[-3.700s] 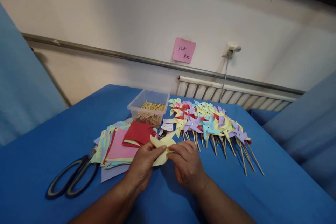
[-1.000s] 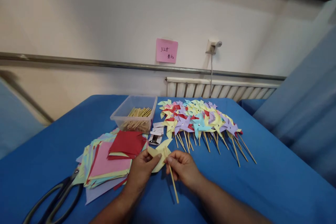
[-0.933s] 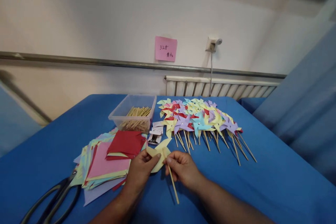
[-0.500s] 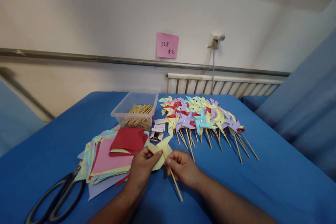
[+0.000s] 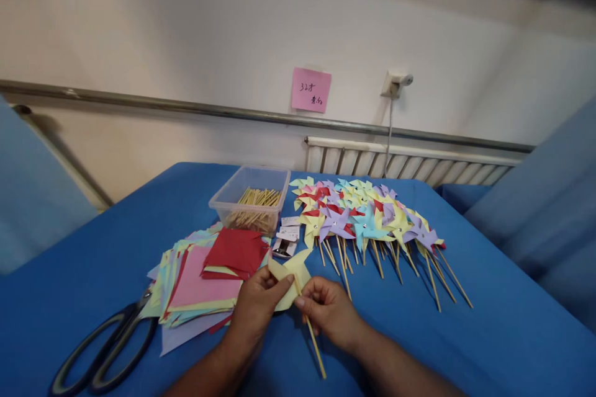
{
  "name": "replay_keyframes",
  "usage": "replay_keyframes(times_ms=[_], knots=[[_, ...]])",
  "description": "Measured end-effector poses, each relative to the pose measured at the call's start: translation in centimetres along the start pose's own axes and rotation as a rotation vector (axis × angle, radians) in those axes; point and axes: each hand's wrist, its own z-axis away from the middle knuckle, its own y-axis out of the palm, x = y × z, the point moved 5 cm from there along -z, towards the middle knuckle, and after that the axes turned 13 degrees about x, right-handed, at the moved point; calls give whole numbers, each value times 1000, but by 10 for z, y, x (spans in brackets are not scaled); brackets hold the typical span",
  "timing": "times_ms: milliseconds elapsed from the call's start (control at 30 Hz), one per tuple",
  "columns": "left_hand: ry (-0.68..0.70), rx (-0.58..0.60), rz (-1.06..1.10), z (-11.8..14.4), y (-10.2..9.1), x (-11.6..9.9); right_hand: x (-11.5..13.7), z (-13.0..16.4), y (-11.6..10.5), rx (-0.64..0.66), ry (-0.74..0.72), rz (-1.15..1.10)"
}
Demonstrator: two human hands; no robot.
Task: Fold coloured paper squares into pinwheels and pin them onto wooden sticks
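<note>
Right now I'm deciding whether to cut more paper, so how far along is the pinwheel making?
Done: a heap of finished pinwheels on sticks lies on the blue table. In hand: the left hand pinches a yellow pinwheel while the right hand holds a stick against it. Left: a thick stack of paper squares and a tub of sticks remain.

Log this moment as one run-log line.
left hand: pinching yellow pinwheel | right hand: gripping wooden stick at pinwheel | nearby: paper stack, scissors
</note>
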Motion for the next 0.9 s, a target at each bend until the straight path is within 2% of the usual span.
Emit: replay_keyframes(times_ms=[300, 600, 900], knots=[[-24, -27, 8, 4, 5, -4, 0, 2, -1, -10, -4, 1], [-27, -41, 24, 7, 10, -9, 3, 3, -3, 2, 53, 25], [-36, -31, 15, 11, 14, -12, 2, 5, 2, 56, 100, -32]])
